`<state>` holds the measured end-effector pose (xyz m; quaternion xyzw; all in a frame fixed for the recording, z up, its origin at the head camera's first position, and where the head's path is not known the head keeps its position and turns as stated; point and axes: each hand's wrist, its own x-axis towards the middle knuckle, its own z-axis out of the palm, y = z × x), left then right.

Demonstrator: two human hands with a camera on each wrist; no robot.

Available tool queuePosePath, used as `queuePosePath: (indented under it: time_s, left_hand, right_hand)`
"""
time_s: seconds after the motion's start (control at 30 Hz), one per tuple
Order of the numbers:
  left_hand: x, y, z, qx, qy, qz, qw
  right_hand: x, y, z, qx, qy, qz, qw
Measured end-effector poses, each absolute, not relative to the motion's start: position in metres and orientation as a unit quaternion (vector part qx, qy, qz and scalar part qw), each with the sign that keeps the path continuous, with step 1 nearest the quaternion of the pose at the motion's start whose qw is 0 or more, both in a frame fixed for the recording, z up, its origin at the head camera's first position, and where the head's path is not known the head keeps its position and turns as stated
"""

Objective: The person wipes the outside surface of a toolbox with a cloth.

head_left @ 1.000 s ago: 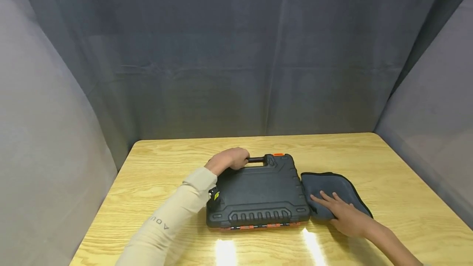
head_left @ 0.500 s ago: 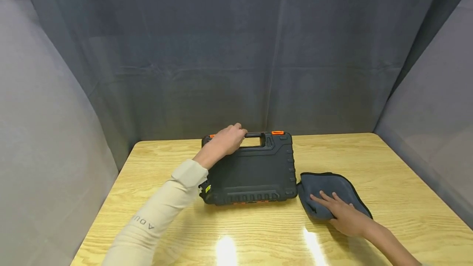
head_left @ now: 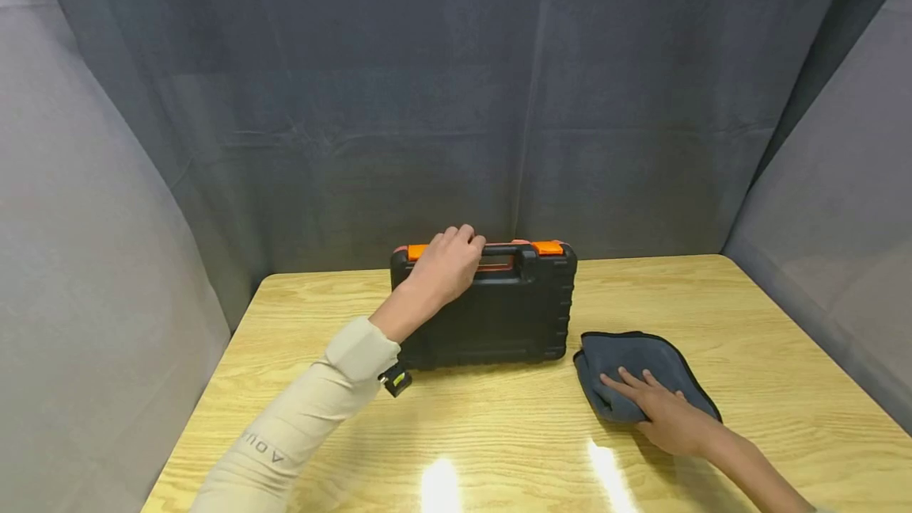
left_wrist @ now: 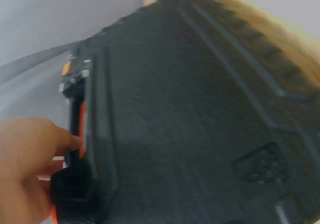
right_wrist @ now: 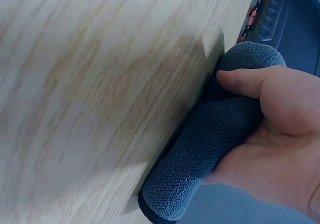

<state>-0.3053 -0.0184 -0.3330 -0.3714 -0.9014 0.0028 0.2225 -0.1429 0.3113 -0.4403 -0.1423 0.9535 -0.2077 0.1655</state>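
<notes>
A black tool case (head_left: 492,319) with orange latches stands nearly upright near the back of the table. My left hand (head_left: 449,264) grips its carrying handle from above; in the left wrist view the fingers curl round the handle bar (left_wrist: 76,119). On the right lies a folded dark grey-blue cloth (head_left: 627,359) with black edging. My right hand (head_left: 670,418) rests on this cloth, its fingers spread flat across the top. In the right wrist view the thumb lies against the fuzzy fold of the cloth (right_wrist: 220,129).
The wood-grain table (head_left: 513,434) has bright light reflections near its front. A dark grey curtain (head_left: 427,101) hangs just behind the back edge. Pale grey walls (head_left: 93,260) flank both sides. A small black wrist camera (head_left: 395,378) sits at the left cuff.
The tool case has gone from lying flat beside the cloth to nearly upright farther back, its handle raised by my left hand. My right hand and the cloth have stayed in place.
</notes>
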Motion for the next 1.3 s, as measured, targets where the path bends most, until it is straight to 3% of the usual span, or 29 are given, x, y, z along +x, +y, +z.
queuePosePath:
  time_s: [0.13,0.83,1.3]
  left_hand:
    - [-0.298,-0.019,-0.325,-0.39,-0.901,-0.017,0.192]
    - [-0.29,-0.029,-0.302,-0.377,-0.911,-0.131,-0.1]
    - [-0.272,-0.036,-0.296,-0.409,-0.893,-0.13,-0.136]
  right_hand:
    - [-0.142,0.312,-0.441,-0.137,0.955,-0.205,0.165]
    - [-0.14,0.308,-0.449,-0.143,0.957,-0.206,0.145]
    - [-0.14,0.307,-0.448,-0.145,0.957,-0.205,0.146]
